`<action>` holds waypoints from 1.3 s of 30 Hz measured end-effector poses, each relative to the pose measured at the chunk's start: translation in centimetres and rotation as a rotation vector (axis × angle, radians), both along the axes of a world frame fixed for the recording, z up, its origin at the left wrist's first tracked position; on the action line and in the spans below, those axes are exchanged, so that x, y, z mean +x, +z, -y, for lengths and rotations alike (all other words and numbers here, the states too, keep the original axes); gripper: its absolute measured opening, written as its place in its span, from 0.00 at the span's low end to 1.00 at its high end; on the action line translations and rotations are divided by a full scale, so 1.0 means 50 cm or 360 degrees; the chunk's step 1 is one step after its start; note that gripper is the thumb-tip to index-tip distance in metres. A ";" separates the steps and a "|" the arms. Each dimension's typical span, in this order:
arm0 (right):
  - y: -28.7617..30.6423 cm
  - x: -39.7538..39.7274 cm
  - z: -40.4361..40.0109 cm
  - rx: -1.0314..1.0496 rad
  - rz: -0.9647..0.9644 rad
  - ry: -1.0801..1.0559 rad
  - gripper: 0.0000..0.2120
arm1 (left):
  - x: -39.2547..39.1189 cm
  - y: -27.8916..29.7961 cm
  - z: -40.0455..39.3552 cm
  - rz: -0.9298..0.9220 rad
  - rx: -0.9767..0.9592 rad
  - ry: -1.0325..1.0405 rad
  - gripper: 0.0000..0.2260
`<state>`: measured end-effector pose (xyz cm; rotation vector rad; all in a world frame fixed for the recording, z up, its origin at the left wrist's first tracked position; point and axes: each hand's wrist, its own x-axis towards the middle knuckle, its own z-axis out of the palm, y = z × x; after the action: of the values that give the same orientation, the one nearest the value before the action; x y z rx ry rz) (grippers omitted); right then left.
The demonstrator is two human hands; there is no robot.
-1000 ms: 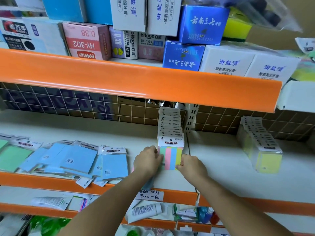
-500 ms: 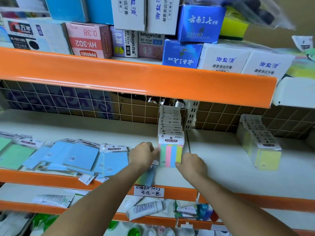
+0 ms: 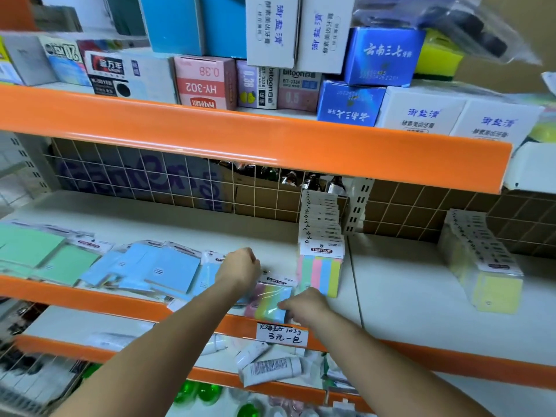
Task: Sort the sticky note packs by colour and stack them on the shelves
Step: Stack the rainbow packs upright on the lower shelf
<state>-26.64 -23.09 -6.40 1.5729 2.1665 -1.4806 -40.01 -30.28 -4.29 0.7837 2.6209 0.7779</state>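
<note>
A loose multicolour sticky note pack (image 3: 269, 299) lies tilted at the middle shelf's (image 3: 406, 299) front edge. My left hand (image 3: 240, 267) is curled at its top left corner, seemingly pinching the clear wrapper. My right hand (image 3: 304, 305) grips its lower right corner. Just behind stands a row of multicolour packs (image 3: 320, 267), running back to the wire grid. To the left, blue packs (image 3: 168, 270) lie in a loose heap, with green packs (image 3: 30, 251) further left. A row of yellow packs (image 3: 496, 291) stands at the right.
An orange upper shelf lip (image 3: 270, 139) overhangs closely, loaded with boxes (image 3: 206, 81). A handwritten price label (image 3: 281, 335) hangs on the middle shelf's orange front. Tubes (image 3: 270, 368) lie on the shelf below. A slotted upright (image 3: 358, 206) stands behind the multicolour row.
Both hands left the sides of the standing multicolour row and dropped forward and left. The loose multicolour pack, earlier hanging under my left hand, now shows between the hands.
</note>
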 end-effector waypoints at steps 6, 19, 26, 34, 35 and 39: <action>0.034 0.026 -0.015 -0.0108 -0.0198 0.0079 0.06 | -0.006 -0.004 0.004 0.0034 0.0058 0.0012 0.10; 0.031 0.110 -0.076 0.0354 -0.0639 0.0167 0.07 | 0.093 0.004 -0.017 0.0338 0.0181 -0.0194 0.05; 0.020 0.131 -0.101 0.0438 -0.0535 0.0024 0.07 | 0.132 -0.024 -0.059 0.0476 0.0383 -0.0295 0.09; 0.001 0.134 -0.107 0.0684 -0.0397 0.0051 0.07 | 0.154 -0.049 -0.076 0.0266 0.0422 -0.0232 0.16; -0.002 0.133 -0.108 0.0698 -0.0377 0.0046 0.07 | 0.155 -0.054 -0.079 0.0265 0.0409 -0.0211 0.15; -0.013 0.126 -0.115 0.0780 -0.0275 0.0025 0.08 | 0.156 -0.060 -0.086 0.0242 0.0307 -0.0179 0.14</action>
<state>-20.32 -17.37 -7.08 1.5905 2.7974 -1.1749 -32.22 -25.99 -7.29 0.8777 2.3716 1.0262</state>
